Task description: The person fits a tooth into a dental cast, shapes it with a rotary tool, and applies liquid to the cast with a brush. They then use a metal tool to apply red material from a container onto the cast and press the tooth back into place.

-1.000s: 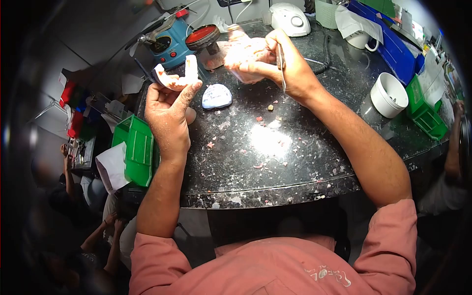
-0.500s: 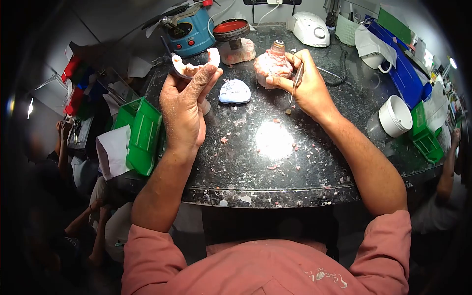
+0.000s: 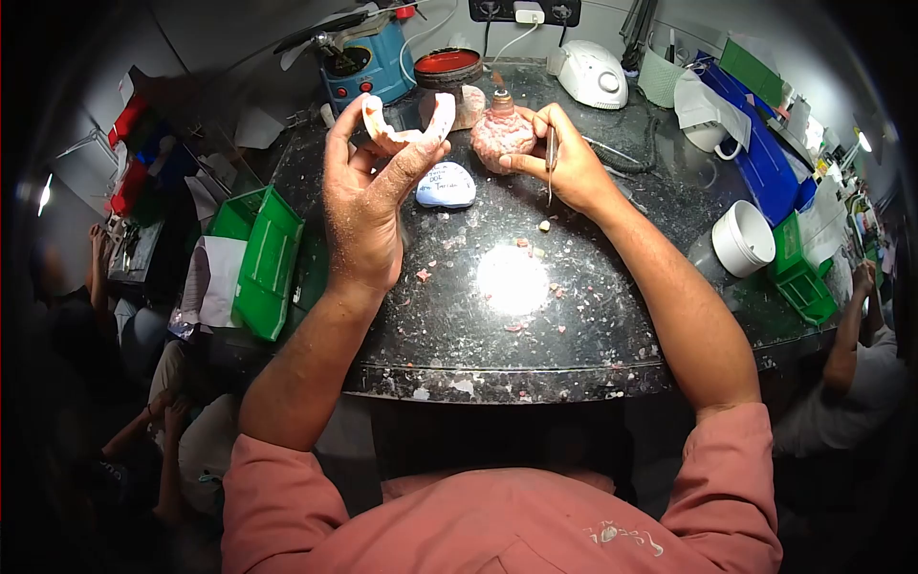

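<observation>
My left hand (image 3: 373, 196) is raised, closed around a horseshoe-shaped dental arch piece (image 3: 409, 139), whitish with some pink, its open side up. Thumb and fingers pinch its near edge and left end. My right hand (image 3: 569, 167) grips the side of a round spirit burner (image 3: 503, 139) caked in pink wax. A thin metal wax carver (image 3: 551, 158) sits between its fingers, pointing down. Just below the carver's tip lies a small pale lump (image 3: 544, 226). Between the hands rests a bluish-white plaster model (image 3: 447, 187) with handwriting on it.
Pink scraps (image 3: 424, 275) dot the black speckled bench (image 3: 449, 330). Behind stand a blue machine (image 3: 368, 67), a red-topped round pan (image 3: 448, 65) and a white device (image 3: 591, 77). Green bins (image 3: 268, 263) flank the left; a white tub (image 3: 743, 239) is right. Other people sit both sides.
The dental arch piece has tilted in my left hand, its inner curve now facing up more openly. My right hand remains at the burner, the carver now more upright. The whole view has shifted slightly.
</observation>
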`<act>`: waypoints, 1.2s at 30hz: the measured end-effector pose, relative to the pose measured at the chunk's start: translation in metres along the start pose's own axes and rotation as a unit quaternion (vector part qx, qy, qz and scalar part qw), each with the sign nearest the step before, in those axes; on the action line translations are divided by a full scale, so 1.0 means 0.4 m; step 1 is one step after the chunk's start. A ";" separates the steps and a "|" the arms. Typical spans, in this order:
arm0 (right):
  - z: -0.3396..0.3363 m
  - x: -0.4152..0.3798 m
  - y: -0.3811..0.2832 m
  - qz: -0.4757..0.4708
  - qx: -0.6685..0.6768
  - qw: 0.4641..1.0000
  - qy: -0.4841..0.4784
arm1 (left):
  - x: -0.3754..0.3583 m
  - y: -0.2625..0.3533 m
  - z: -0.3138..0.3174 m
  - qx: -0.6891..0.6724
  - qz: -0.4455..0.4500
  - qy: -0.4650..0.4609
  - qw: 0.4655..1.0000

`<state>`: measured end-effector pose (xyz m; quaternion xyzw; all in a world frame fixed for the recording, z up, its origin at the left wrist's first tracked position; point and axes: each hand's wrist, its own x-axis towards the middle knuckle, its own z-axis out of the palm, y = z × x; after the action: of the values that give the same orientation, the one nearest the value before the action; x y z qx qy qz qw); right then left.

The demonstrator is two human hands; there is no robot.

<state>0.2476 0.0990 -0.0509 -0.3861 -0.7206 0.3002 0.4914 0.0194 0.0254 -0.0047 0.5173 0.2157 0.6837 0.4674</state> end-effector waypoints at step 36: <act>-0.076 0.186 -0.128 -0.036 0.088 0.993 0.071 | -0.080 -0.025 0.040 -0.103 -0.288 -0.143 0.941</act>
<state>0.2465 0.1373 0.0366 -0.3355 -0.6680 0.3169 0.5837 0.0388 -0.0006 -0.0226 0.4742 0.2152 0.4570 0.7211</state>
